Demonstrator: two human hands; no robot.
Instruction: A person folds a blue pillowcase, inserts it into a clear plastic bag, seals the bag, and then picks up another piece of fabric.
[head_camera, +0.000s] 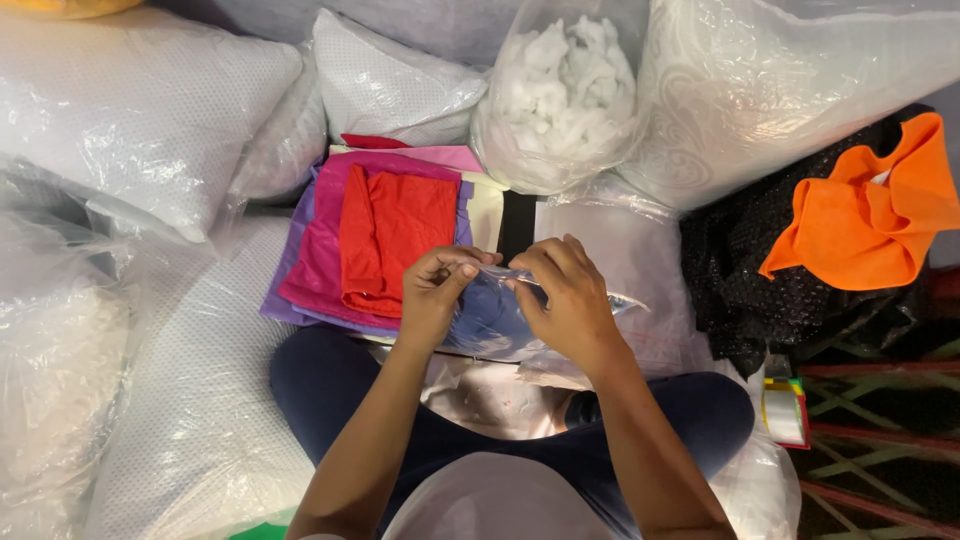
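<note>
Clear plastic bag with blue cloth inside (490, 315), left hand (432, 293) and right hand (567, 295) pinched on its top edge, folded red fabric (395, 240) just beyond

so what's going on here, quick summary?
A person sits cross-legged among bagged white pillows. Both hands work the top edge of a clear plastic bag with something blue inside: the left hand and right hand pinch it, held over the lap. Just beyond lies a stack of folded cloths in red, magenta and purple. A bag of white stuffing stands behind it, and an orange cloth lies on dark fabric to the right.
</note>
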